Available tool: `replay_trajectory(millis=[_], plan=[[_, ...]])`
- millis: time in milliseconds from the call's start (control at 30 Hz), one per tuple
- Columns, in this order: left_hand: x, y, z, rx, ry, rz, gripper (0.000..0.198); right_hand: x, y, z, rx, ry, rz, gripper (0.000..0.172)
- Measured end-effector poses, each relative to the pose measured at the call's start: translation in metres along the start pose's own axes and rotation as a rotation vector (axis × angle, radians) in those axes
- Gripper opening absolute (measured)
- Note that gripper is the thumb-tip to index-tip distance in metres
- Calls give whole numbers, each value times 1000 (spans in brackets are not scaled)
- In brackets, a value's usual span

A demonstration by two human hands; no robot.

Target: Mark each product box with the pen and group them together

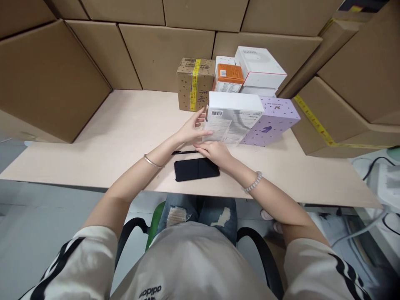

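My left hand (191, 128) is at the left end of a white box (236, 118) with a barcode and printed text. Its thumb lies along the front face and its fingers reach round the left edge. Just below it, my right hand (217, 152) rests low over the table, fingers stretched out to the left below the box. A thin black pen (184, 152) lies by those fingertips, and I cannot tell whether they touch it. Nearer to me, a black phone (196, 169) lies flat, its upper right edge close under my right hand.
A purple dotted box (271, 121) stands against the white box's right side. Behind are a brown taped carton (196, 85), an orange box (229, 77) and a larger white box (261, 66). Big cardboard boxes (168, 56) wall the table (131, 125) at the back and sides.
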State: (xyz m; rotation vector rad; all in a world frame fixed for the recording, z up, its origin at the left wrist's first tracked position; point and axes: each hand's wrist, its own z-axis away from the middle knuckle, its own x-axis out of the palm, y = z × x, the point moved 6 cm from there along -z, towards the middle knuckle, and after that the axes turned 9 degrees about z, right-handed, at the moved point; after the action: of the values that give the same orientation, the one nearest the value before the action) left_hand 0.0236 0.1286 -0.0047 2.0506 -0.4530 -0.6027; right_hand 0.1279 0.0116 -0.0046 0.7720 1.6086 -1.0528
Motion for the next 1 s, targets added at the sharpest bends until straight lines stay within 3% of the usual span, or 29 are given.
replay_trajectory(millis=[167, 300, 433, 567, 667, 767, 867, 1000], plan=[[-16, 8, 17, -161, 31, 22, 95, -3, -1, 1, -28, -46, 12, 27], [-44, 29, 41, -231, 53, -5, 93, -12, -1, 13, -145, 47, 177, 26], [-72, 42, 61, -275, 33, 7, 84, -27, 3, 31, -322, 287, 387, 31], [-88, 42, 70, -284, 60, 118, 84, -49, 1, 47, -487, 666, 478, 27], [-86, 43, 69, -242, 105, 123, 88, -59, 1, 55, -539, 854, 360, 9], [-79, 41, 68, -256, 158, 57, 91, -58, 8, 59, -512, 895, 122, 12], [-76, 40, 68, -250, 251, 39, 88, -54, 24, 63, -332, 996, -75, 6], [-78, 40, 70, -233, 376, 239, 78, -48, 40, 62, -138, 981, -394, 21]])
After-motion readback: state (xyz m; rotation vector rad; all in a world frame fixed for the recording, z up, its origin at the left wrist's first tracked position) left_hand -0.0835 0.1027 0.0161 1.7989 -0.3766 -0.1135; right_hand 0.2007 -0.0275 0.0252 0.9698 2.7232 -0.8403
